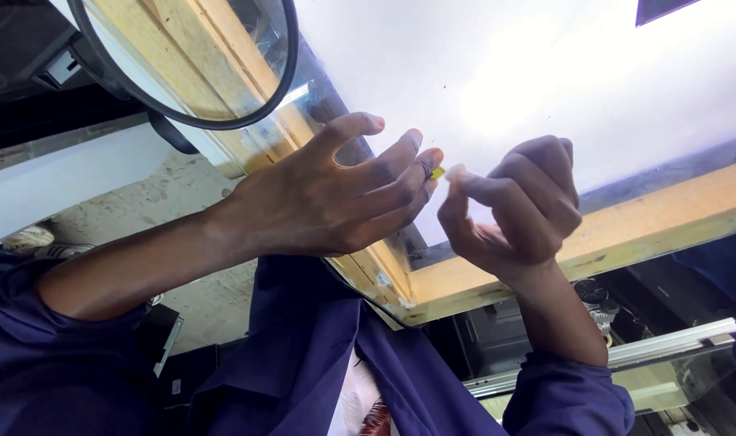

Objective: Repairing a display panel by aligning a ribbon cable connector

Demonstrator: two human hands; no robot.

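Two hands are showing over one white counter (pixel 546 73) framed by a light wooden rim (pixel 667 214), with one small piece being handled between them. The left hand (pixel 336 194) is reaching in from the left with its fingers (pixel 400 149) spread and gently curved, the forefinger lifted highest and the lower fingers drawn toward the thumb. A small yellow piece (pixel 438 173) is sitting at the tips of those lower fingers, and they are pinching it; a dark ring is showing on one of them. The right hand (pixel 517 210) is curling inward, its fingers folded close toward the palm, with thumb and forefinger meeting on a pale tab (pixel 455 170) that is lying just beside the yellow piece, directly between the two sets of fingertips. Whether the tab and the yellow piece are one thing or two cannot be told. Both forearms are emerging from dark blue sleeves (pixel 562 400). One round black-rimmed hoop (pixel 182 113) is hanging above and left of the left fingers, and one pale metal rail (pixel 675 339) is lying below and right of the right wrist.
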